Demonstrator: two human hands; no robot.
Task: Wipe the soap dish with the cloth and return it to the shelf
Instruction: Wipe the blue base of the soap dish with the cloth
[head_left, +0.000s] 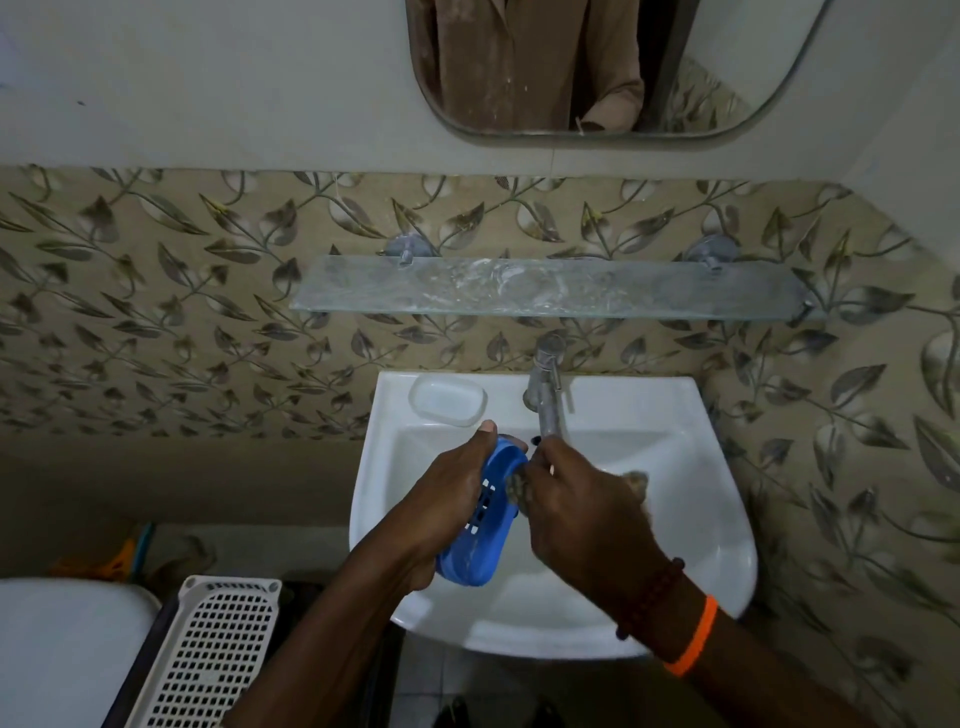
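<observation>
Over the white sink (722, 545), my left hand (441, 499) grips a blue slotted soap dish (478, 545), tilted on its edge. My right hand (571, 499) is closed on a brownish cloth (519, 488) and presses it against the inside of the dish; a blurred end of the cloth (636, 483) sticks out to the right of the hand. The glass shelf (550, 288) hangs on the wall above the tap, with nothing standing on it.
A clear lid or dish part (449, 401) lies on the sink's back left rim. The metal tap (545, 389) stands just beyond my hands. A mirror (597, 67) hangs above. A white perforated basket (208, 649) and a toilet lid (67, 649) are at lower left.
</observation>
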